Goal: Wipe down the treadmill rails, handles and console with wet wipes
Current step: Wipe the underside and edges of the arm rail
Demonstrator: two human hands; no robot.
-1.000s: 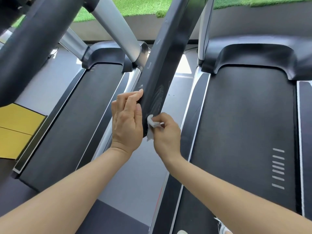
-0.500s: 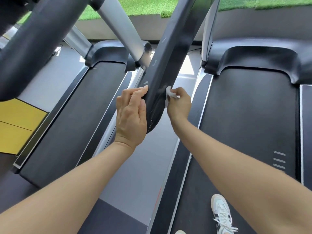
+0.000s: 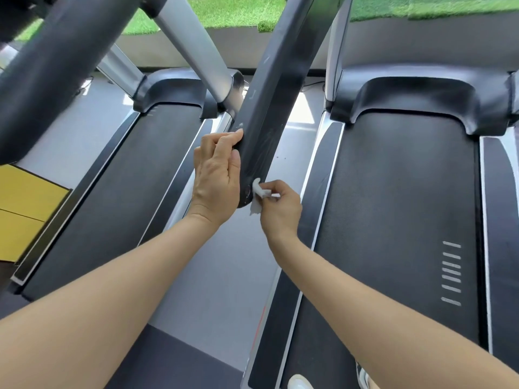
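While the left hand (image 3: pixel 217 175) wraps its fingers over the far edge of the dark handrail (image 3: pixel 269 108) near the rail's rounded lower end, the right hand (image 3: pixel 280 204) pinches one white wet wipe (image 3: pixel 257 192) between thumb and fingers and presses it against the right side of that same end. The two hands sit close together, one on each side of the rail, not touching each other. The wipe is crumpled at the top, where it meets the rail, and a loose flap hangs below the fingers. Faint pale streaks show on the rail's surface just above the wipe. Two treadmills are in view: the right treadmill belt (image 3: pixel 393 220) runs under the right forearm and carries six short pale stripes (image 3: pixel 451 273) stacked in a column, while the left treadmill belt (image 3: pixel 126 192) lies beyond the left forearm. Grey floor (image 3: pixel 224 276) separates the two machines. One silver upright (image 3: pixel 193 43) slants up from the front of the left machine, and a second dark handrail (image 3: pixel 56 66) crosses the upper left corner. One yellow floor panel (image 3: pixel 25 203) lies at the left edge. Green turf (image 3: pixel 238 12) shows along the top. One white shoe tip (image 3: pixel 299 382) peeks in at the bottom edge.
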